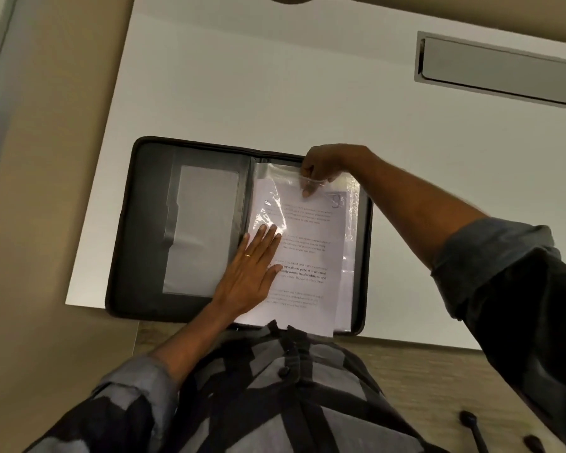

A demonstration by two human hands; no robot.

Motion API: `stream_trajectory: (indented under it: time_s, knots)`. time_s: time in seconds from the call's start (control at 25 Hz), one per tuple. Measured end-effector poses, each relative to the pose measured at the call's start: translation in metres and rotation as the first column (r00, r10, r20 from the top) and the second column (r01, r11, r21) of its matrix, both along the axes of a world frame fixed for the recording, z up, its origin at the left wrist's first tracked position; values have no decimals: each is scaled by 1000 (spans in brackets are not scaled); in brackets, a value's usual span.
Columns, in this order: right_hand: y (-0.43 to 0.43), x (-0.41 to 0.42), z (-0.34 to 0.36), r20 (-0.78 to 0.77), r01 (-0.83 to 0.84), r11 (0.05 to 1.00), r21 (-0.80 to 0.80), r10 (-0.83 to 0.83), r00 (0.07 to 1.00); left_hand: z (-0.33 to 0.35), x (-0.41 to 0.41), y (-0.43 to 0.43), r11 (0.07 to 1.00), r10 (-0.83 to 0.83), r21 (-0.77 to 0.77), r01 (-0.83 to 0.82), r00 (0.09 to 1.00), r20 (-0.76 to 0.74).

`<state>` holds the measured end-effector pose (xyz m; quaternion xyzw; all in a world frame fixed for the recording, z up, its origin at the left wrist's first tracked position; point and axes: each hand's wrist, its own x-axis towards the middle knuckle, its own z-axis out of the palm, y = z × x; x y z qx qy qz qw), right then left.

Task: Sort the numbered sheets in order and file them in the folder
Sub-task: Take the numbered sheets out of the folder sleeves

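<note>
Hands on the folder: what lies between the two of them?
In the head view, the printed sheet, partly under a crinkled clear sleeve, lies between the flat left hand and the pinching right hand.

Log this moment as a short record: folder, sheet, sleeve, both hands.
folder: black, open flat on the white table
sheet: printed, on the folder's right half, lower edge overhanging the near edge
clear sleeve: over the sheet's upper part
left hand: flat, presses the sheet
right hand: pinches the clear sleeve's top edge
</note>
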<state>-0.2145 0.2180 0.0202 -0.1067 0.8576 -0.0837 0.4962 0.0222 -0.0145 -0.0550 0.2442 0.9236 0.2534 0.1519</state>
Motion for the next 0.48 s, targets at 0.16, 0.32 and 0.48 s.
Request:
stream_trajectory:
  time_s: [0.16,0.32,0.48]
  knots:
    - [-2,4,-9,-1,-2,1000,7,2,1000,-7,4,-4,993,-101,-71,95,992,-76]
    - [3,-4,-5,-131,-1,1000,14,3,991,-11,4,9,991,-91,-111,81,992,-93]
    - [13,-15,-5,-182,38,999,-25,-42,982,-15,-7,19,989,-84,-128,70,990,-110]
